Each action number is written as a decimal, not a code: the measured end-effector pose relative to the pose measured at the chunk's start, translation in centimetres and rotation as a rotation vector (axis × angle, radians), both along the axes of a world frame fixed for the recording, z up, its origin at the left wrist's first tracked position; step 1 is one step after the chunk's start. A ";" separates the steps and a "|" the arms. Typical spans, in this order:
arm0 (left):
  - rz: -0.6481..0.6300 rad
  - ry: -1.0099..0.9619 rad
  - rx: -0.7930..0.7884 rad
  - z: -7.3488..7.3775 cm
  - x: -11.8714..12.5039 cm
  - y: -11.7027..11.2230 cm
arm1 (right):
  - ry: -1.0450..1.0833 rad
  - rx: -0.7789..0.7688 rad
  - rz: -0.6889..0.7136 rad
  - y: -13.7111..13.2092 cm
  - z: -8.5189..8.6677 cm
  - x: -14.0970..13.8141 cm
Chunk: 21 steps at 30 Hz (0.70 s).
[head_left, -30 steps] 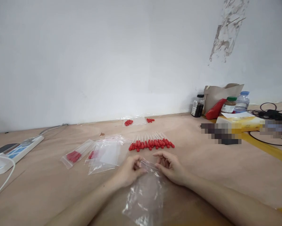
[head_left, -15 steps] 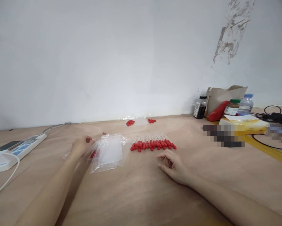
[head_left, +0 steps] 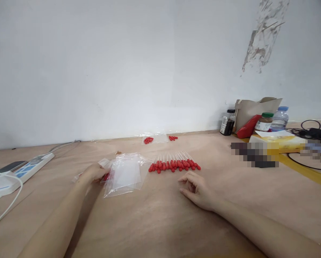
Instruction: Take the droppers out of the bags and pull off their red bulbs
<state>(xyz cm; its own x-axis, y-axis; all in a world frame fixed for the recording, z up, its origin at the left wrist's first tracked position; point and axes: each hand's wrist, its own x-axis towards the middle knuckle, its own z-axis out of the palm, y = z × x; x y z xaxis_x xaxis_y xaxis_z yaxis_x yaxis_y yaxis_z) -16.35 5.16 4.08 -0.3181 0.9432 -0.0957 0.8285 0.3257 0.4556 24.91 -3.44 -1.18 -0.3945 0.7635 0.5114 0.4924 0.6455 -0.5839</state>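
My left hand [head_left: 96,173] is at the left edge of a pile of flat clear plastic bags [head_left: 126,172]. Its fingers close on a clear bag with red pieces [head_left: 105,177] in it, partly hidden by the hand. To the right lies a row of thin pale sticks with red bulb-shaped ends [head_left: 173,165], the ends towards me. Just below that row, my right hand [head_left: 196,188] rests on the table, loosely curled, thumb apart from the fingers, with nothing in it.
Clear bags with red pieces [head_left: 148,140] lie by the wall. A white power strip [head_left: 34,168] and a dark phone [head_left: 12,166] are at the left. A dark bottle [head_left: 227,123], a green-lidded jar [head_left: 264,122], a water bottle [head_left: 280,118] and a yellow pack [head_left: 280,143] stand at the right.
My left hand has come down and slightly right, onto the red pieces beside the bag pile. My right hand and the row of sticks stay where they were.
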 end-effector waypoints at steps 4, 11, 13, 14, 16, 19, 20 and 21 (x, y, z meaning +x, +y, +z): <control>0.029 -0.018 -0.060 -0.1 0.8 0.1 | -0.007 0.011 0.009 0.0 0.1 0.0; 0.049 -0.040 -0.044 0.9 2.5 -0.6 | -0.029 0.010 0.017 -0.1 0.2 0.0; 0.050 -0.026 -0.003 1.5 3.0 -0.9 | -0.028 0.005 0.024 -0.1 0.1 0.0; 0.060 -0.009 0.018 1.9 3.1 -1.1 | -0.028 0.004 0.026 -0.1 0.1 0.1; 0.100 0.049 0.068 2.9 3.2 -1.7 | -0.031 0.004 0.028 0.0 0.0 0.1; 0.165 0.181 0.198 4.8 3.2 -2.7 | -0.037 0.001 0.029 0.0 0.0 0.2; 0.171 0.229 0.256 5.6 3.4 -3.1 | -0.038 0.000 0.029 0.0 0.0 0.2; 0.165 0.253 0.322 6.3 3.8 -3.5 | -0.037 -0.003 0.028 0.0 0.0 0.2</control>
<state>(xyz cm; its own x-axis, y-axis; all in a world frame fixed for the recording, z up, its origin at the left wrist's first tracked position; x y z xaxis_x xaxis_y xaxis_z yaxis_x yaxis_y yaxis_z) -12.58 1.70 10.34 -0.4429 0.8465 0.2954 0.8757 0.3377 0.3451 25.15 -3.44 -1.14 -0.4346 0.7531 0.4939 0.4951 0.6579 -0.5675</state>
